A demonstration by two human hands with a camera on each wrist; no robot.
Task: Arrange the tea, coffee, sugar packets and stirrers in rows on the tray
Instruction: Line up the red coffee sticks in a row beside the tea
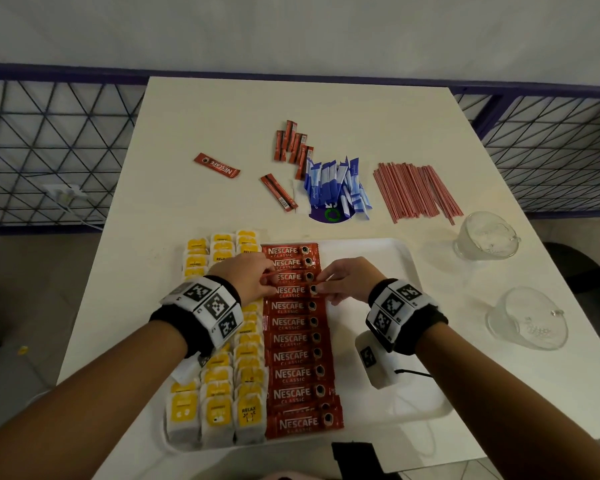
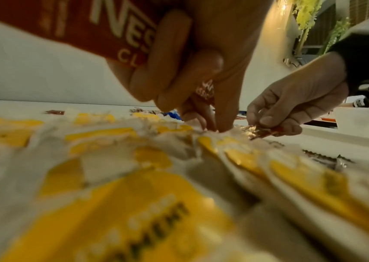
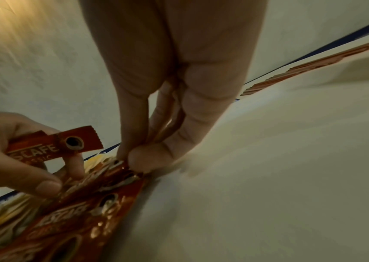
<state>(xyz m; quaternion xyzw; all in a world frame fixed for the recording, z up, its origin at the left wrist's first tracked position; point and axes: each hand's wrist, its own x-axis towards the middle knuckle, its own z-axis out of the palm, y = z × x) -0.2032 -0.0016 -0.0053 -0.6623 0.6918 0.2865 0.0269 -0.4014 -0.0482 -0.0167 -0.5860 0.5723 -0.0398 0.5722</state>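
Note:
A white tray (image 1: 388,258) holds columns of yellow tea bags (image 1: 219,403) on its left side and a column of red Nescafe coffee packets (image 1: 297,341) beside them. Both hands work at the upper part of that coffee column. My left hand (image 1: 267,282) grips a spare coffee packet (image 3: 66,143) between thumb and fingers, and its fingertips touch the packets in the row. My right hand (image 1: 321,284) pinches the right end of a coffee packet (image 2: 261,132) lying in the row. Loose coffee packets (image 1: 291,143), blue sugar packets (image 1: 336,188) and red stirrers (image 1: 414,192) lie on the table beyond the tray.
Two glass cups (image 1: 485,237) (image 1: 527,318) stand to the right of the tray. Single coffee packets (image 1: 216,165) (image 1: 278,192) lie apart at mid table. The tray's right half (image 1: 395,393) is bare. A wire fence (image 1: 49,150) runs behind the white table (image 1: 174,133).

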